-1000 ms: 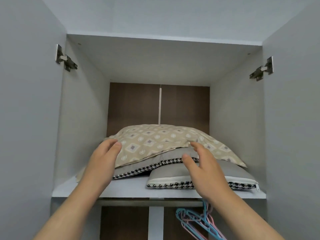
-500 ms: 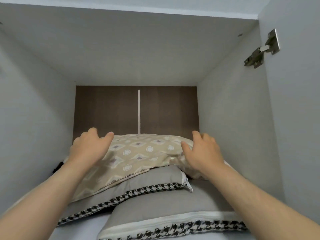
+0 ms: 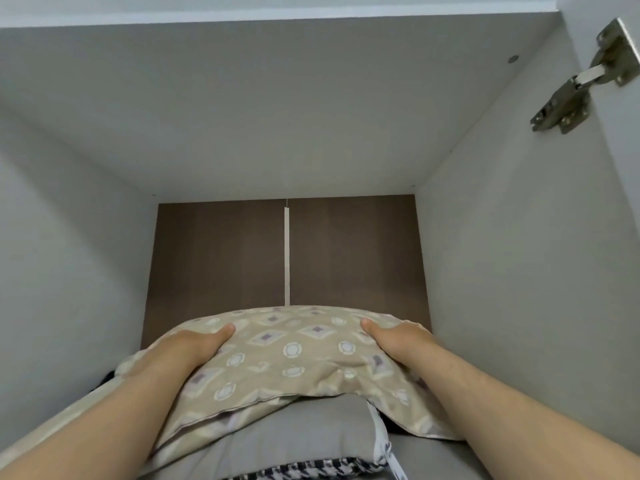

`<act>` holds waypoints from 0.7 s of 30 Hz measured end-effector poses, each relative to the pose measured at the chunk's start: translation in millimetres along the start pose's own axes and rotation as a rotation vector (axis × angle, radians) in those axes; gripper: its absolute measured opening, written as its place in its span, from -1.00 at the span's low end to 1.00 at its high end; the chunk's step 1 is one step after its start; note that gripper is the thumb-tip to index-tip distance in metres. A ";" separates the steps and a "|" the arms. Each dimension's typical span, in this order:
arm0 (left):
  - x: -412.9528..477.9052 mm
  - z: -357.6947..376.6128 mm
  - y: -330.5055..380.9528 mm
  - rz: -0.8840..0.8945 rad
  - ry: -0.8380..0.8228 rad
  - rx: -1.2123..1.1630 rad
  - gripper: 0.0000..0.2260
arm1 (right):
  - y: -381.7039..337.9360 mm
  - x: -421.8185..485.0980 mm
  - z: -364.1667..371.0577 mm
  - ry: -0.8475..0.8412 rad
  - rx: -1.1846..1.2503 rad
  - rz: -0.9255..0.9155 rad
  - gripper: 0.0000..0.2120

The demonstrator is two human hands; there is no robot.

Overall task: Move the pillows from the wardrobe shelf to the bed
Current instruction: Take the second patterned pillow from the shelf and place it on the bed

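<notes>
Gripping the beige pillow (image 3: 291,355) from both sides, the left hand (image 3: 188,348) and right hand (image 3: 398,341) press into its patterned cover, thumbs on top and fingers hidden behind the fabric. This pillow lies on top of a grey pillow (image 3: 298,434) with houndstooth trim and a zip pull at its right corner; a second grey surface shows at lower right (whether it is a separate pillow cannot be told). No writing or label is legible. The stack sits inside a wardrobe (image 3: 502,271) compartment with pale grey side walls and top panel, and a brown back panel (image 3: 221,258) split by a white vertical strip. A metal hinge (image 3: 581,84) is fixed at upper right
</notes>
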State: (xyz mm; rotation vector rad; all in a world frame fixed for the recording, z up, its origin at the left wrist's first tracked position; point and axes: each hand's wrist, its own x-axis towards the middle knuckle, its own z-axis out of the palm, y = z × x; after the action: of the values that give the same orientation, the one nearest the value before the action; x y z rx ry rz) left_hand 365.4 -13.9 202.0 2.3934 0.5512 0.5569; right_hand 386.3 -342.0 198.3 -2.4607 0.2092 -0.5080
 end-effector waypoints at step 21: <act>13.5 21.9 -41.6 0.287 0.356 -0.257 -0.65 | -34.1 -34.3 2.6 0.423 -0.035 -0.227 -0.59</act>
State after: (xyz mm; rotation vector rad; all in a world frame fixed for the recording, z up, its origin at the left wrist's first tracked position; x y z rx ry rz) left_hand 377.4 12.9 162.9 2.1485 0.2603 1.1226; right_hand 357.0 -304.2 206.2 -2.3971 0.1079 -1.1312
